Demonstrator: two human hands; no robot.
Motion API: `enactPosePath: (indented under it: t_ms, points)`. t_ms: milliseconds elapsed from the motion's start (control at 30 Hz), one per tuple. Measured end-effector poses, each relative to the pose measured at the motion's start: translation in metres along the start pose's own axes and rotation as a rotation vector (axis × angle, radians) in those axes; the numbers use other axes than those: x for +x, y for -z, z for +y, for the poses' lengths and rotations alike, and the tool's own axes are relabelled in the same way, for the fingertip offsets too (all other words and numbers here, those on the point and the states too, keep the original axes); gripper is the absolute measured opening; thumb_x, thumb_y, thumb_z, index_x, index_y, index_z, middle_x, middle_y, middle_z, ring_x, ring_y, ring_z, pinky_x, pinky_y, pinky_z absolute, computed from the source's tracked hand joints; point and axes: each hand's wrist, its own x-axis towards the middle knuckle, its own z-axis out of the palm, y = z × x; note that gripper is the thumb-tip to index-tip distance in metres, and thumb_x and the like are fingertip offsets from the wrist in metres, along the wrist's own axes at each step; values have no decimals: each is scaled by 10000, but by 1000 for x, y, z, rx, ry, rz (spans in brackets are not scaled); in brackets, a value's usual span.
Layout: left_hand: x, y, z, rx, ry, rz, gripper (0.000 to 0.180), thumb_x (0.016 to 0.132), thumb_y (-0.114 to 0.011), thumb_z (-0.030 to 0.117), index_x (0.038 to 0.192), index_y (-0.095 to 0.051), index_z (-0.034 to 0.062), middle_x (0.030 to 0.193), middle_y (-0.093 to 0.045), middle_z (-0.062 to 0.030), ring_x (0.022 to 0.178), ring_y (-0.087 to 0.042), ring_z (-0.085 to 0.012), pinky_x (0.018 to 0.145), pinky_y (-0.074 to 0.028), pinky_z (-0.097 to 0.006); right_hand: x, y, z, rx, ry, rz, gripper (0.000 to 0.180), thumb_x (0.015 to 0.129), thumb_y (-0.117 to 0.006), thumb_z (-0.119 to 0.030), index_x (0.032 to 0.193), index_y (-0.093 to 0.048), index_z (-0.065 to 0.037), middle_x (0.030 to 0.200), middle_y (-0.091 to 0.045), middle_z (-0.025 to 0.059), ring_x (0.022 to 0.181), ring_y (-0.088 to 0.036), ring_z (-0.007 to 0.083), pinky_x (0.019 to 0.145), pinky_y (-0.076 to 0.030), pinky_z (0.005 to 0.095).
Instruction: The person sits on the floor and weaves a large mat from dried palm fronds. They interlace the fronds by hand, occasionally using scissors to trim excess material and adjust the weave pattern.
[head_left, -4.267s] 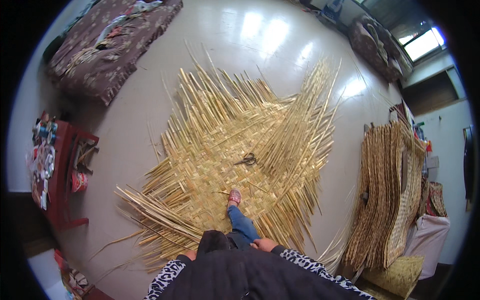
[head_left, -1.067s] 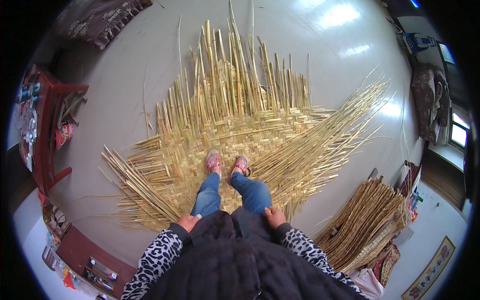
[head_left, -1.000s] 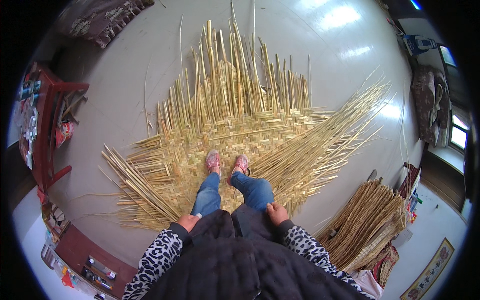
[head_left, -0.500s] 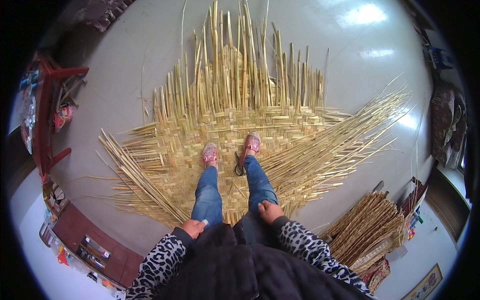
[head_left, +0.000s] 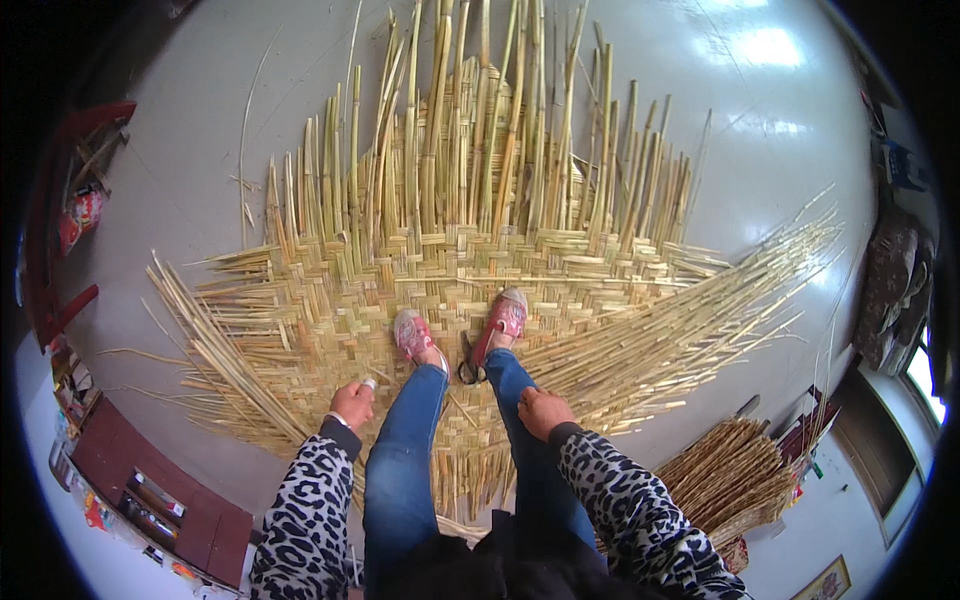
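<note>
Grey floor (head_left: 190, 190) w/ glare at far R is covered mid-scene by a straw-col. woven mat (head_left: 340, 320), its long stalk ends seen jutting out on the far side. Loose stalks (head_left: 680, 310) are laid over the mat's R part; another bunch (head_left: 215, 345) is seen at L. Scissors (head_left: 470, 367) are set on the mat just beside the R shoe (head_left: 508, 312). Hands are held apart, fingers curled: L hand (head_left: 352, 403) over the mat, w/ smth. whitish (head_left: 370, 383) at a fingertip, R hand (head_left: 543, 412) by the R leg (head_left: 512, 395). Whether anything's gripped can't be told.
</note>
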Motion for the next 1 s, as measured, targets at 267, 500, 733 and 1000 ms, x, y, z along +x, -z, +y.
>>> enactPosePath:
  t_ms: [267, 500, 733, 1000]
  points:
    - [166, 31, -63, 349, -130, 210, 299, 869, -642, 289, 833, -576, 0, 700, -631, -181, 668, -613, -315, 647, -486, -422, 211, -12, -8, -39, 21, 67, 230, 933, -457, -205, 986, -603, -36, 936, -677, 235, 860, -664, 429, 742, -525, 521]
    - [280, 65, -104, 439, -107, 297, 319, 817, -698, 260, 859, -528, -7, 798, -619, -209, 788, -625, -366, 713, -489, -446, 333, -22, -3, 22, -126, 213, 226, 952, -445, -219, 1033, -567, -48, 962, -670, 251, 906, -652, 436, 785, -512, 524]
    - [352, 49, -153, 713, 130, 199, 592, 750, -698, 312, 1191, -561, -58, 1170, -603, -304, 1097, -596, -438, 951, -491, -457, 362, -20, -3, -141, -122, 183, 187, 898, -472, -126, 995, -568, 2, 954, -687, 245, 915, -677, 403, 771, -541, 476]
    - [385, 34, -150, 840, 118, 256, 568, 826, -648, 390, 1240, -553, 14, 1294, -562, -221, 1190, -552, -384, 997, -461, -473, 372, 22, -2, -272, 129, -141, 278, 855, -521, -159, 958, -691, 35, 1000, -685, 264, 949, -676, 411, 823, -543, 468]
